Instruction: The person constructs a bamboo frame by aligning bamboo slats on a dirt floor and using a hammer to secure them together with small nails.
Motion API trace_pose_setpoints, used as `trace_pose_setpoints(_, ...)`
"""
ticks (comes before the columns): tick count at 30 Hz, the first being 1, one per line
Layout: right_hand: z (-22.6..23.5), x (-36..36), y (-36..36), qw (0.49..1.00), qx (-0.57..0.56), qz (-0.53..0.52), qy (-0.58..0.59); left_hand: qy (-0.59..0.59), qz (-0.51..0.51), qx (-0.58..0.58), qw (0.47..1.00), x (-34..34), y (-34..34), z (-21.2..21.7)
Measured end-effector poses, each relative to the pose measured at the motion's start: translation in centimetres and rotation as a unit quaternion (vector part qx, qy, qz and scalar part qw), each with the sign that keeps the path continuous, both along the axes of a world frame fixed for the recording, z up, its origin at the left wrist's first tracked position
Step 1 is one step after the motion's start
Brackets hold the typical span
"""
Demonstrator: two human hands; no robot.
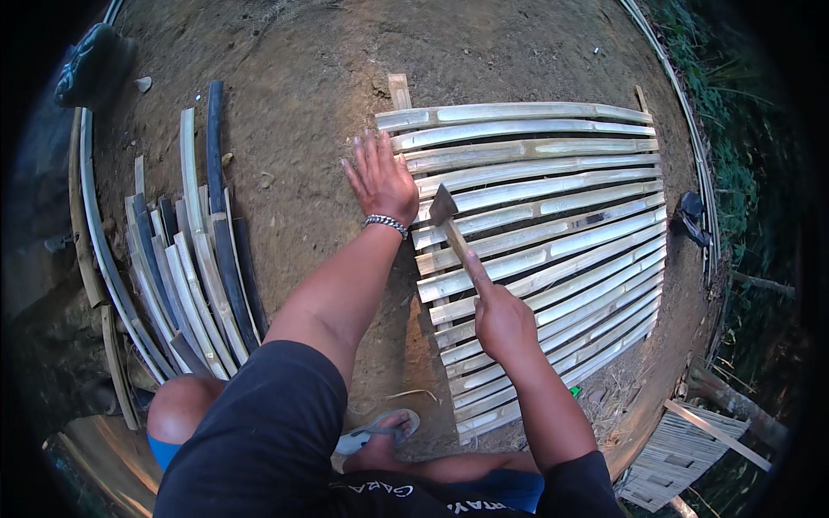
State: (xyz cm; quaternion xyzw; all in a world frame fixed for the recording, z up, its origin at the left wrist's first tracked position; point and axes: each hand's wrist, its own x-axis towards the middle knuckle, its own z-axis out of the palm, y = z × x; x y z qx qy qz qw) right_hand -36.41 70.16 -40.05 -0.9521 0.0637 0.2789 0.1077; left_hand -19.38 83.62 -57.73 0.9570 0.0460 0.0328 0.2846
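Observation:
A panel of split bamboo slats (553, 181) lies on the ground before me, its pale strips laid crosswise over narrow supports at both sides. My left hand (385, 181) is flat with its fingers stretched out, at the left ends of the upper slats. A chain bracelet circles that wrist. In my right hand (505, 324), the fingers are wrapped round the wooden handle of a small hatchet (444, 205). Its dark metal head is over the slats near the panel's left edge, just right of my left hand. Whether the head touches a slat, I cannot tell.
Several loose bamboo strips (194, 259) lie at the left. My sandalled foot (380, 432) is by the panel's near left corner. A black plastic bag (691, 217) sits off the right edge. Another slatted panel (682, 453) is at the lower right, with plants (734, 147) beyond.

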Motion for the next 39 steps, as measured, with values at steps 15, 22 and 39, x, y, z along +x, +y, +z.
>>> trace_pose_setpoints(15, -2.6, -1.9, 0.8, 0.981, 0.074, -0.055, -0.171, -0.008, 0.007, -0.019, 1.000, 0.3, -0.1, 0.2)
trace_pose_setpoints(22, -2.1, -2.4, -0.3, 0.991, 0.078, -0.090, -0.060, -0.012, 0.006, -0.028, 1.000, 0.2, -0.2, 0.1)
trace_pose_setpoints(39, -6.5, -6.0, 1.4, 0.991, 0.074, -0.113, 0.000, -0.014, 0.020, -0.033, 0.999, -2.5, -0.4, 0.5)
